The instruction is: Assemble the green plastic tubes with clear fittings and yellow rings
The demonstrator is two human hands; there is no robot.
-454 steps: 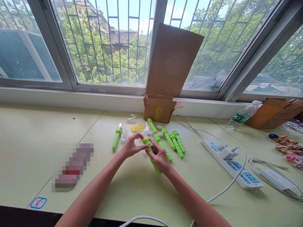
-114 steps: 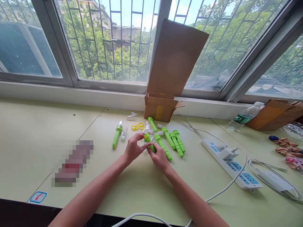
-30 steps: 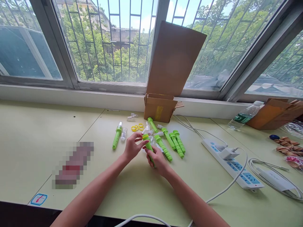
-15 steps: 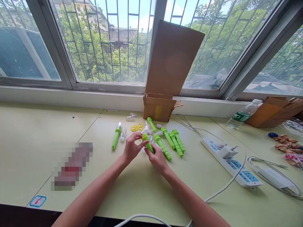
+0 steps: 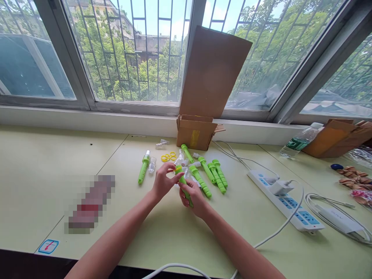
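Standing here, I see a broad, smooth, pale yellow-green table (image 5: 43, 155) spreading out on both sides of the fingers (image 5: 167, 166), cut by a thin dark seam (image 5: 113, 153) to their left. Beyond the fingers it meets a long white ledge (image 5: 122, 119). Above that rise glass windows (image 5: 99, 91) in wide grey frames (image 5: 62, 50), with dark metal bars (image 5: 145, 38) outside. Behind the bars stand leafy green trees (image 5: 116, 79), a weathered grey building (image 5: 151, 42) and blue sky (image 5: 151, 11). Bright daylight comes through the glass. Nearer than the fingers, to the left, darkness (image 5: 31, 267) lies below the table's edge.
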